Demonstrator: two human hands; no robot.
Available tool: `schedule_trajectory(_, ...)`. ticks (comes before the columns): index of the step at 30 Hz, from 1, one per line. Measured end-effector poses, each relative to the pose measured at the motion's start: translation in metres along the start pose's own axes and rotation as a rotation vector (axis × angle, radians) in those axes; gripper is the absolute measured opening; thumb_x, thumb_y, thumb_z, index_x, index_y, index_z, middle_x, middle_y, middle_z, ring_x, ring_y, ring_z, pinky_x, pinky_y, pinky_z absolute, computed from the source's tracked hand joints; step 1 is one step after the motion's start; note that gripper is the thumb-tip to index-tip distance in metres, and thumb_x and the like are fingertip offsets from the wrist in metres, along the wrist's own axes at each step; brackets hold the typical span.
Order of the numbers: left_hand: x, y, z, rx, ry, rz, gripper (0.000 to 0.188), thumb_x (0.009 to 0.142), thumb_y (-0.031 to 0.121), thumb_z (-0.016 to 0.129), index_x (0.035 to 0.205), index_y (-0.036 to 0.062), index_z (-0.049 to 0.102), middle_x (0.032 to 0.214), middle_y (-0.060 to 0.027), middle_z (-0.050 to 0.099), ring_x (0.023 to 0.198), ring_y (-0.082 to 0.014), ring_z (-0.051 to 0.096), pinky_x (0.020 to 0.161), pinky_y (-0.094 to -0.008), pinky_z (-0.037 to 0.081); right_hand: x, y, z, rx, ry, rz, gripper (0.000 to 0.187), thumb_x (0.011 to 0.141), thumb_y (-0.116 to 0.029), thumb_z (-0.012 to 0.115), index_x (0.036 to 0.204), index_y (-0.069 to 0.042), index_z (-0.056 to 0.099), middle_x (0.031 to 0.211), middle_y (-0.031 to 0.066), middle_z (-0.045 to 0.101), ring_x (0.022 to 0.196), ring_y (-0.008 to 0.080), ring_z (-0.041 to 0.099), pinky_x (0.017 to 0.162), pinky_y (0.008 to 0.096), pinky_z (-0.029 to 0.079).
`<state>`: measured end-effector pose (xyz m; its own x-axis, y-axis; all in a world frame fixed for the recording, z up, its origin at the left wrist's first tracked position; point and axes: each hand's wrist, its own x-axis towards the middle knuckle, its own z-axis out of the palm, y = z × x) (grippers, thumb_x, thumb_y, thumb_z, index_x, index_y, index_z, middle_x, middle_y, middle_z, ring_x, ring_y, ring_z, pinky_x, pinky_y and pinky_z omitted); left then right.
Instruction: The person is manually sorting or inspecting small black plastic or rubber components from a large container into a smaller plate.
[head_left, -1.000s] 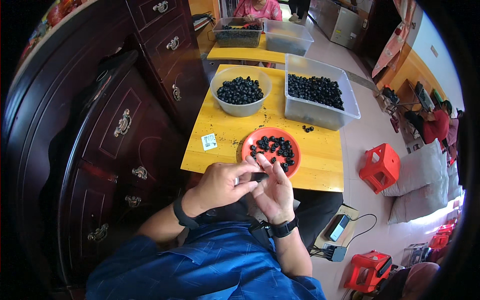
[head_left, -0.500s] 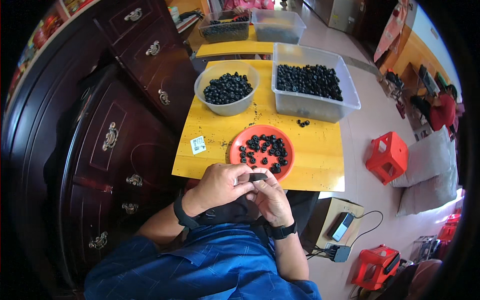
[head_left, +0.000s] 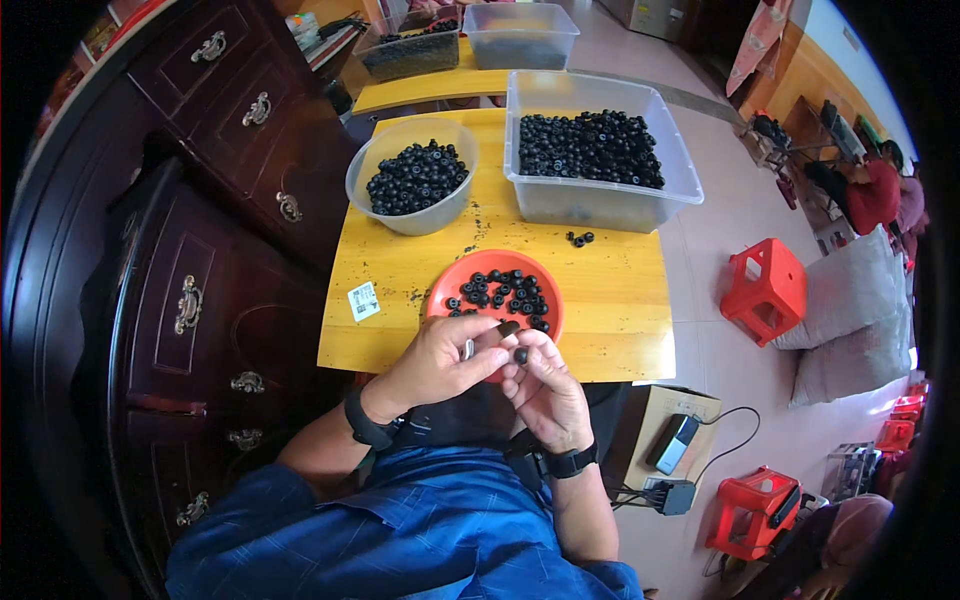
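Both of my hands are close together over the near edge of a red plate [head_left: 553, 300]. My right hand [head_left: 550, 400] pinches a small round black part [head_left: 521, 356] between thumb and finger. My left hand [head_left: 440, 360] is closed around a small dark flat tool [head_left: 508, 328]; a silvery bit shows by its fingers, and the tool's exact kind is unclear. On the plate lie several black ring-shaped parts [head_left: 517, 293], some with visible holes. The hands cover the plate's near side.
A round translucent tub [head_left: 400, 222] and a larger clear bin [head_left: 590, 207], both holding black parts, stand on the yellow table [head_left: 610, 330]. Loose parts [head_left: 580, 239] and a white label [head_left: 363, 301] lie there. Dark drawers [head_left: 190, 360] flank the left; a red stool [head_left: 765, 290] stands right.
My hands have drawn slightly apart, and the black part now shows in my right fingers. The dark tool has tilted upward. The whole view has shifted a little.
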<state>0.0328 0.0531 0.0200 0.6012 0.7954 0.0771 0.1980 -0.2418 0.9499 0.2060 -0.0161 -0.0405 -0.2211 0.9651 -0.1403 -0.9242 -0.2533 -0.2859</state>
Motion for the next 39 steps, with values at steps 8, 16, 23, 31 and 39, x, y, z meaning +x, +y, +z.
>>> schedule_trajectory(8, -0.023, 0.005, -0.029, 0.381, 0.082, 0.122, 0.025, 0.091, 0.027, 0.067, 0.098, 0.0036, 0.061, 0.073, -0.0101, 0.064, 0.068, -0.0273, 0.067, 0.061, -0.0376, 0.051, 0.008, 0.029, 0.0, 0.123, -0.043, 0.006, 0.017, 0.099, -0.016, 0.06, 0.115, -0.008, 0.059, 0.104, 0.0063, 0.067, 0.092, 0.017, 0.068, 0.079, 0.0298, 0.059)
schedule_trajectory(16, -0.052, -0.002, -0.044, 0.339, 0.065, 0.141, 0.021, 0.094, 0.024, 0.063, 0.101, 0.0037, 0.064, 0.085, -0.0133, 0.07, 0.075, -0.0302, 0.07, 0.066, -0.0368, 0.053, 0.006, 0.047, 0.02, 0.083, 0.038, 0.052, 0.015, 0.099, -0.018, 0.06, 0.111, -0.009, 0.059, 0.101, 0.0036, 0.067, 0.087, 0.0151, 0.067, 0.076, 0.0288, 0.058)
schedule_trajectory(23, -0.062, -0.002, -0.055, 0.346, 0.099, 0.2, 0.02, 0.093, 0.022, 0.064, 0.103, 0.0046, 0.064, 0.085, -0.0129, 0.071, 0.077, -0.0299, 0.071, 0.066, -0.0371, 0.053, 0.005, 0.062, 0.029, 0.085, -0.034, 0.084, 0.013, 0.099, -0.017, 0.06, 0.108, -0.009, 0.059, 0.102, 0.0047, 0.067, 0.087, 0.0153, 0.068, 0.077, 0.0302, 0.059)
schedule_trajectory(31, -0.061, -0.003, -0.053, 0.374, 0.102, 0.221, 0.033, 0.088, 0.036, 0.07, 0.087, 0.0044, 0.059, 0.079, -0.0167, 0.067, 0.072, -0.0368, 0.067, 0.063, -0.0451, 0.051, 0.001, 0.067, 0.032, 0.052, 0.055, 0.094, 0.017, 0.099, -0.016, 0.059, 0.115, -0.009, 0.059, 0.101, 0.0047, 0.067, 0.084, 0.0153, 0.068, 0.076, 0.0305, 0.06)
schedule_trajectory(39, -0.06, -0.004, -0.053, 0.393, 0.104, 0.227, 0.037, 0.086, 0.04, 0.07, 0.085, 0.0047, 0.059, 0.076, -0.017, 0.066, 0.071, -0.0379, 0.066, 0.062, -0.0464, 0.05, 0.001, 0.069, 0.043, 0.002, 0.075, 0.079, 0.021, 0.099, -0.015, 0.059, 0.119, -0.009, 0.056, 0.103, 0.0041, 0.066, 0.086, 0.0142, 0.067, 0.076, 0.0297, 0.059)
